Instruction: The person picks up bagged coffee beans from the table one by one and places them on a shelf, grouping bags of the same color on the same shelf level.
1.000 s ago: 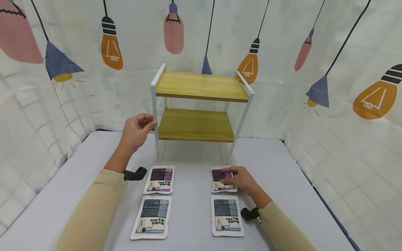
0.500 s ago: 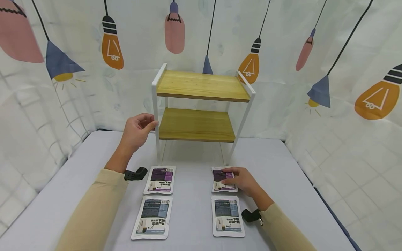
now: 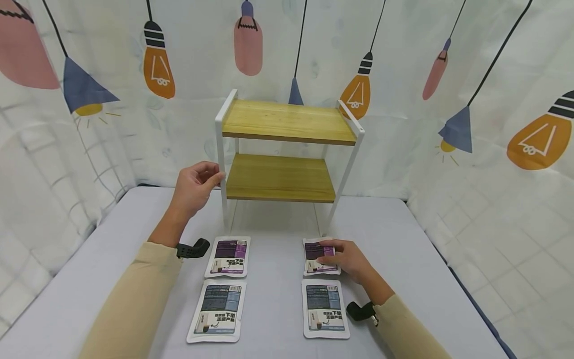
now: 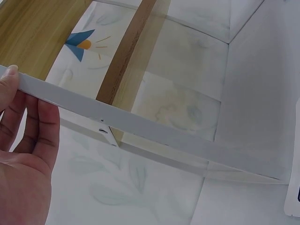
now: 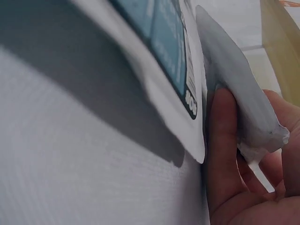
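My left hand pinches the front left post of a white-framed two-tier shelf rack with wooden boards. The left wrist view has the thumb over the white post and the fingers curled below it. In front of the rack's right leg, my right hand grips a white pouch with a purple label, thumb and fingers on it. The right wrist view shows that pouch edge-on between thumb and fingers; part of its label is covered by the hand.
A second purple-label pouch lies left, near the rack's left leg. Two blue-label pouches lie nearer me, one left and one right. A curtain printed with lamps surrounds the white-covered table.
Hardly anything differs. My right hand and the purple-label pouch have shifted very slightly to the right; the left hand stays on the post.
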A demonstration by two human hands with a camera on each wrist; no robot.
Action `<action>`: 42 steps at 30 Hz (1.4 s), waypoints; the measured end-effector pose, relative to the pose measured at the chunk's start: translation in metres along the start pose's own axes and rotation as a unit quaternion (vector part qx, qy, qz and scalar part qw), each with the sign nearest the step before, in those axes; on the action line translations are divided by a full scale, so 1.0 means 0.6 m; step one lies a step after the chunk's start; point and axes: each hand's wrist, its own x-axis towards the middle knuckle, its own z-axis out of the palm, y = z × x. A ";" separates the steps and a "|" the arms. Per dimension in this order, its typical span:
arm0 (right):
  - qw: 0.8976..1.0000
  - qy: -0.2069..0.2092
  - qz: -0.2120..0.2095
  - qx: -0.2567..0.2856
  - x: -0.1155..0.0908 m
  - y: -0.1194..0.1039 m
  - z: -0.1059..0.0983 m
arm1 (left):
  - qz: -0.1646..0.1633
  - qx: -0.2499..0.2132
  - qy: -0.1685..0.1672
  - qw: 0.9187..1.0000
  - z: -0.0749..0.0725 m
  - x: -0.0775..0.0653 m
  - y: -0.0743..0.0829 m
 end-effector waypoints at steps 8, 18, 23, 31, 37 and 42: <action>1.000 -0.006 -0.001 0.023 -0.006 0.001 -0.003 | 0.000 -0.002 -0.003 1.000 0.000 -0.001 -0.001; 0.996 -0.026 -0.005 0.081 -0.021 -0.007 -0.003 | 0.005 -0.011 -0.003 1.000 0.003 0.003 -0.004; 0.995 -0.030 -0.014 0.090 -0.024 -0.007 -0.004 | -0.002 -0.007 -0.006 1.000 0.003 0.001 -0.001; 0.993 -0.037 -0.029 0.109 -0.033 -0.007 -0.006 | -0.003 -0.012 -0.009 1.000 0.003 0.000 0.001; 0.992 -0.039 -0.032 0.113 -0.034 -0.008 -0.007 | -0.005 -0.010 -0.010 1.000 0.000 0.001 0.001; 0.991 -0.046 -0.039 0.121 -0.038 -0.012 -0.010 | -0.006 -0.012 -0.011 1.000 -0.001 -0.001 0.001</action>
